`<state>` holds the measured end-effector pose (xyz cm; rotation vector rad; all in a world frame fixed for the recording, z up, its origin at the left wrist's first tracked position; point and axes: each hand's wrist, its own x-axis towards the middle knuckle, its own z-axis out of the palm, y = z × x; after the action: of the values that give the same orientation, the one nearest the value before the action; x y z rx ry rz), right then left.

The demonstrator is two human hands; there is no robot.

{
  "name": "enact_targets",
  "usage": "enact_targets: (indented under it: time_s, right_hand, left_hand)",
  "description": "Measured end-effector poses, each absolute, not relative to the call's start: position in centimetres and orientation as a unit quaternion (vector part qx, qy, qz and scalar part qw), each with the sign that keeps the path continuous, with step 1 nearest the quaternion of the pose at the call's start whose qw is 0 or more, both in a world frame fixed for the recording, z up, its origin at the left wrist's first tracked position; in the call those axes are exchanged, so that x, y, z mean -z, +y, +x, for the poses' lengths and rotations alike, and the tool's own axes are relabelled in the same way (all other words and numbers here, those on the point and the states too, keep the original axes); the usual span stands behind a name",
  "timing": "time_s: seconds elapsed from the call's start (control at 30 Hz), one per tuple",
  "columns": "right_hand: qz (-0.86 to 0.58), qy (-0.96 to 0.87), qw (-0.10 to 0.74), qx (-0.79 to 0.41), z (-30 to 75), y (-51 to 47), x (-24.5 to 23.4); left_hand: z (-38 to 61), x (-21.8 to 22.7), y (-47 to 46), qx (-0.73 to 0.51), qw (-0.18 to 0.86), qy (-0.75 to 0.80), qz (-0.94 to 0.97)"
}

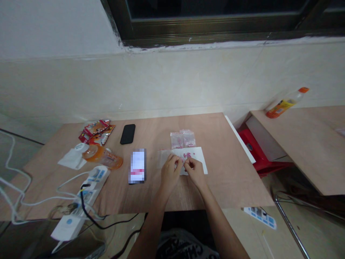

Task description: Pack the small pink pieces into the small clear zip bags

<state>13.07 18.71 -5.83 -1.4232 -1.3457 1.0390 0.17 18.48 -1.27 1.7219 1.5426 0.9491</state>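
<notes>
Both my hands rest on a wooden table, over a white sheet of paper. My left hand is curled, its fingers pinched on a small clear plastic bag at the sheet's left edge. My right hand is pinched too, close to the left hand; what it holds is too small to make out. A little heap of pink bits lies on the paper just beyond my fingers. Two small clear bags with pink contents lie behind the sheet.
A lit phone lies left of my hands, a black phone farther back. Red snack packets, an orange bottle on its side, a tissue and a power strip with cables fill the left side. A second table carries an orange-capped bottle. A red stool stands between.
</notes>
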Motion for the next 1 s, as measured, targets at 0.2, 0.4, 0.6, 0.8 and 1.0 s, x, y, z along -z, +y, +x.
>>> enact_targets:
  time_s: [0.2,0.4,0.6,0.8,1.0]
  right_hand:
    - [-0.544,-0.577,0.428,-0.433,13.5,18.7,3.9]
    - [-0.499,-0.502,0.475,-0.523,13.0,19.1,4.4]
    - [-0.492,-0.311,0.529,-0.617,11.4,19.2,5.2]
    - [-0.461,-0.238,0.549,-0.655,10.8,19.4,4.7]
    - [-0.434,-0.221,0.564,-0.667,10.1,19.3,5.2]
  left_hand:
    - [0.0,0.2,18.2,-0.301,0.294,0.589,0.690]
    - [-0.6,-0.1,17.9,-0.333,0.339,0.574,0.667]
    - [-1.4,-0.4,17.5,-0.350,0.339,0.575,0.658]
    - [-2.0,0.7,17.1,-0.412,0.329,0.610,0.592]
    - [-1.0,3.0,17.4,-0.555,0.443,0.565,0.421]
